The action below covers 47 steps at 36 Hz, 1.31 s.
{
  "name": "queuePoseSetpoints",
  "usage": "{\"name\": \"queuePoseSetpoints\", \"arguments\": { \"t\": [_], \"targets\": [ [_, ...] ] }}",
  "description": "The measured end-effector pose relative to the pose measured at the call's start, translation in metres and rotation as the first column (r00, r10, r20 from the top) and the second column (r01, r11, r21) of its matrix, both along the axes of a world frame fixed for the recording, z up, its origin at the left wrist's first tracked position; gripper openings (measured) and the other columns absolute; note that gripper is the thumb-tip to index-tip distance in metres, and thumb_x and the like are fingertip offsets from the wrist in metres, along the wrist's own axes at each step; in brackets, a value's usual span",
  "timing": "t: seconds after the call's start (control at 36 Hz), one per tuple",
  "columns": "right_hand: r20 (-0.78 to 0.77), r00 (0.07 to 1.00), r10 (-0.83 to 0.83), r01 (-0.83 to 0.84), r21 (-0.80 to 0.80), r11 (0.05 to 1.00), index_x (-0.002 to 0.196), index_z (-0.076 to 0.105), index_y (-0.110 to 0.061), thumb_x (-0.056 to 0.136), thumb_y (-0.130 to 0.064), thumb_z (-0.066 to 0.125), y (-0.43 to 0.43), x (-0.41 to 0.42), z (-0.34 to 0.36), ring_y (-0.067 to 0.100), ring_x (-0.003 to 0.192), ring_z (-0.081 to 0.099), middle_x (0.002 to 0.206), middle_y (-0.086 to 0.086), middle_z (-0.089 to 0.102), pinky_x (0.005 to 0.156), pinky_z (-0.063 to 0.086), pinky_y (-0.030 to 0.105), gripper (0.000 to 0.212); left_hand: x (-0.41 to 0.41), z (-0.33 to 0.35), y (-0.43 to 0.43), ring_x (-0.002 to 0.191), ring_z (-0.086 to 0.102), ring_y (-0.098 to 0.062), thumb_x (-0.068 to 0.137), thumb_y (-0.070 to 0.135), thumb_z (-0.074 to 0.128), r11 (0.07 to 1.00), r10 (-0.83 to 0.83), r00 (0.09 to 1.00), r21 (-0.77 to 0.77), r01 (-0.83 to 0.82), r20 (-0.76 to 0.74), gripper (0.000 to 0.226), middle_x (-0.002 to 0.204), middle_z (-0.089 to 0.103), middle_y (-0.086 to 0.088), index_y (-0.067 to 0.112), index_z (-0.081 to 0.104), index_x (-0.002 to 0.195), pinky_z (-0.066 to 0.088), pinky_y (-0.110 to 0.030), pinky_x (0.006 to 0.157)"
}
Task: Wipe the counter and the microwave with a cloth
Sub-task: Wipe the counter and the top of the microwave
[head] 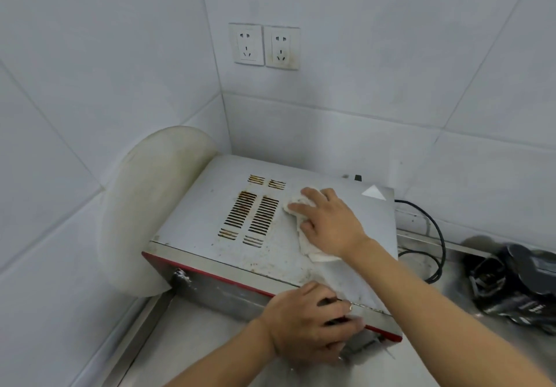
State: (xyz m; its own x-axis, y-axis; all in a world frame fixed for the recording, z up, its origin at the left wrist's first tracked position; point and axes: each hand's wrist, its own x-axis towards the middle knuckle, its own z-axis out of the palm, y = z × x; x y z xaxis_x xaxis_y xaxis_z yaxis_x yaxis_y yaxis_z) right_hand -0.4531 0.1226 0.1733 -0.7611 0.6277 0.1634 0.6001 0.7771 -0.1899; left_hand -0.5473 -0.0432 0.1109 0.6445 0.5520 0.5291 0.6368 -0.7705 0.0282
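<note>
— Where is the cloth?
— On the microwave's stained grey top, beside rusty vents, pressed flat under the right hand's spread fingers.
— The left hand?
— Curled over the microwave's front edge. Steel tabletop, white-tiled corner, two wall sockets above.

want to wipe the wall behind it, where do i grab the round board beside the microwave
Take the round board by its top rim, reaching down from above. It stands on edge between the wall and the microwave, so its faces are hemmed in and only the upper curve looks free.
</note>
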Motion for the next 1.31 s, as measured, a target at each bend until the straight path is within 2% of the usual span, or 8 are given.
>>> {"name": "queuePoseSetpoints", "arguments": {
  "t": [0.11, 0.33, 0.56, 0.64, 0.81, 1.03, 1.17, 1.31],
  "targets": [
    [0.032, 0.997, -0.064, 0.064, 0.0, 0.998, 0.131, 0.067, -0.032, 0.087, -0.043, 0.029, 0.002, -0.012, 0.002, 0.04, 0.118, 0.048, 0.145, 0.007, 0.051, 0.089, 0.053, 0.051, 0.059, 0.001, 0.002, -0.002, 0.093, 0.057, -0.024, 0.097, 0.035, 0.06, 1.0, 0.003, 1.0, -0.009, -0.002, 0.004, 0.033, 0.116, 0.067, -0.002, 0.023, 0.072, 0.125, 0.049, -0.035, 0.078],
    [-0.004, 0.964, 0.267, -0.266, 0.082, 0.961, 0.118, 0.074, -0.038, 0.087, -0.029, 0.053, -0.022, 0.028, -0.002, 0.027, 0.117, 0.05, 0.144, 0.0, 0.055, 0.082, 0.046, 0.031, 0.039, 0.002, -0.008, 0.003, 0.093, 0.058, -0.026, 0.1, 0.035, 0.061, 1.0, -0.013, 0.999, 0.024, 0.012, 0.045, 0.032, 0.115, 0.061, -0.002, 0.02, 0.071, 0.127, 0.05, -0.04, 0.079],
    [0.035, 0.976, -0.216, 0.214, 0.056, 0.975, 0.133, 0.064, -0.034, 0.094, -0.04, 0.035, 0.026, -0.022, 0.003, 0.038, 0.125, 0.045, 0.15, 0.007, 0.047, 0.092, 0.05, 0.046, 0.05, 0.002, -0.007, -0.001, 0.095, 0.054, -0.024, 0.1, 0.036, 0.06, 1.0, -0.005, 0.999, -0.018, 0.006, 0.032, 0.032, 0.119, 0.059, -0.001, 0.021, 0.068, 0.127, 0.05, -0.039, 0.079],
    [0.053, 0.981, -0.186, 0.181, 0.091, 0.979, 0.148, 0.051, -0.036, 0.098, -0.032, 0.049, 0.02, -0.019, 0.0, 0.04, 0.13, 0.043, 0.154, 0.007, 0.044, 0.096, 0.048, 0.048, 0.051, 0.002, -0.006, 0.0, 0.095, 0.055, -0.024, 0.101, 0.037, 0.061, 1.0, -0.001, 0.999, 0.002, 0.001, 0.043, 0.031, 0.116, 0.062, -0.001, 0.021, 0.07, 0.126, 0.05, -0.039, 0.082],
    [-0.011, 0.993, -0.113, 0.114, 0.137, 0.984, 0.129, 0.068, -0.029, 0.091, -0.038, 0.038, 0.004, 0.006, -0.017, 0.038, 0.119, 0.051, 0.144, 0.006, 0.055, 0.081, 0.055, 0.046, 0.05, 0.002, -0.006, 0.002, 0.091, 0.056, -0.025, 0.101, 0.034, 0.061, 1.0, -0.02, 0.997, 0.024, 0.018, 0.069, 0.03, 0.115, 0.062, -0.002, 0.018, 0.072, 0.123, 0.048, -0.039, 0.078],
    [0.016, 0.971, -0.239, 0.239, 0.028, 0.971, 0.143, 0.058, -0.032, 0.1, -0.032, 0.045, 0.043, -0.03, -0.007, 0.038, 0.137, 0.036, 0.159, 0.005, 0.04, 0.102, 0.044, 0.048, 0.045, 0.003, 0.0, 0.0, 0.088, 0.053, -0.024, 0.096, 0.031, 0.06, 1.0, -0.01, 0.997, 0.014, 0.009, 0.075, 0.029, 0.119, 0.056, -0.002, 0.02, 0.074, 0.12, 0.045, -0.036, 0.075],
    [-0.026, 0.989, -0.143, 0.144, 0.004, 0.99, 0.134, 0.066, -0.028, 0.087, -0.038, 0.032, 0.02, -0.011, -0.007, 0.038, 0.124, 0.046, 0.147, 0.005, 0.051, 0.091, 0.052, 0.049, 0.059, 0.003, -0.002, 0.0, 0.089, 0.053, -0.025, 0.096, 0.032, 0.061, 1.0, -0.002, 0.998, 0.014, 0.001, 0.061, 0.03, 0.117, 0.06, -0.003, 0.02, 0.073, 0.121, 0.046, -0.037, 0.075],
    [-0.101, 0.995, 0.01, -0.006, 0.047, 0.999, 0.127, 0.071, -0.036, 0.09, -0.039, 0.038, 0.015, 0.007, -0.014, 0.029, 0.121, 0.049, 0.143, -0.002, 0.057, 0.08, 0.051, 0.038, 0.05, 0.003, -0.004, 0.002, 0.087, 0.052, -0.025, 0.094, 0.031, 0.066, 1.0, -0.014, 0.998, 0.024, 0.013, 0.063, 0.03, 0.116, 0.06, -0.003, 0.019, 0.075, 0.119, 0.044, -0.036, 0.074]
  ]
}}
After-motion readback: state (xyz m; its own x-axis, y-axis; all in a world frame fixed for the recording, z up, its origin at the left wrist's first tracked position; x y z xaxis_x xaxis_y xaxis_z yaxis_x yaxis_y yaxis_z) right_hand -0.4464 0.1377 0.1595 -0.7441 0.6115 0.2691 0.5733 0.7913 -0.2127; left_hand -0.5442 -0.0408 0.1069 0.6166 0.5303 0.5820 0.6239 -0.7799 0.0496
